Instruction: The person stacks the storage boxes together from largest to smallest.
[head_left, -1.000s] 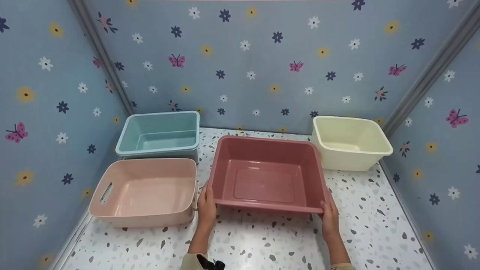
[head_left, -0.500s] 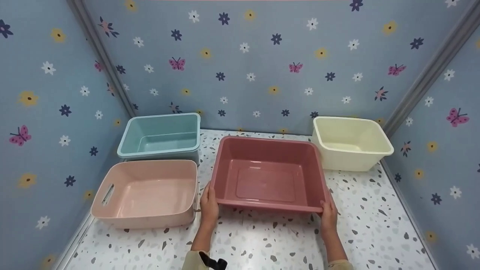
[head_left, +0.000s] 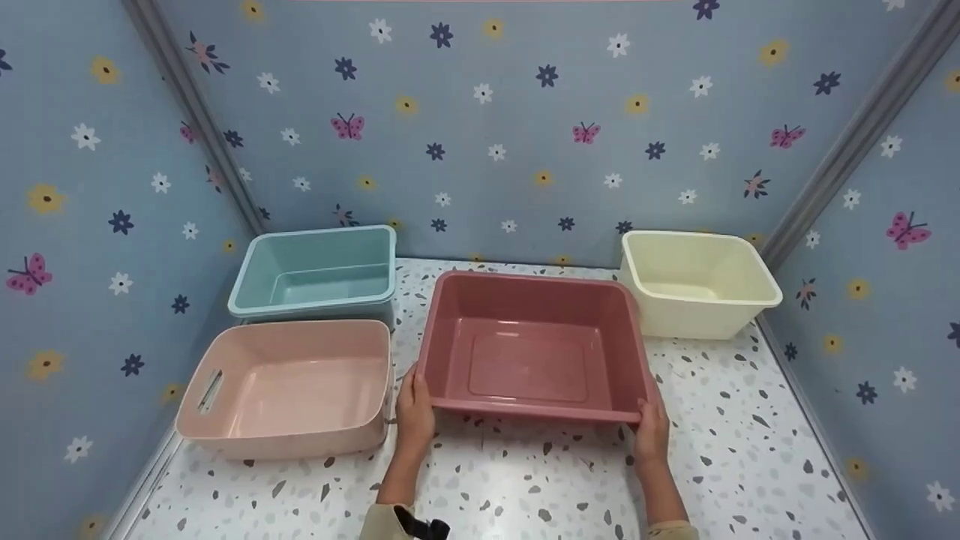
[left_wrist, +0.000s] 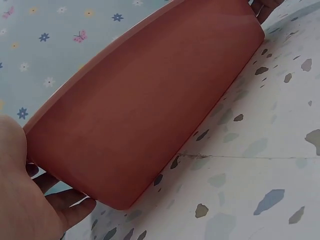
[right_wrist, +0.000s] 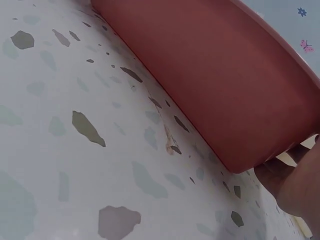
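Dark pink basin (head_left: 529, 367) sits mid-scene on or just over the speckled surface (head_left: 510, 487), between your two hands, open side up; can't tell if its base rests fully down. Left to right: pale pink bin (head_left: 300, 397), slotted handle in its left wall, front left. Teal bin (head_left: 322, 285) just behind it, near the back wall (head_left: 457, 97). Your left hand (head_left: 415, 414), just beside the pale pink bin, grips the basin's left end near the front corner, thumb up by the rim, fingers bent against the outside. Beige sleeve (head_left: 384, 523) there, black strap (head_left: 426, 527) on it. Your right hand (head_left: 651, 433) grips the front right corner, thumb at the rim, fingers around the side. Cream bin (head_left: 701, 319) at rear right, partly behind the basin's edge; can't tell if they touch.
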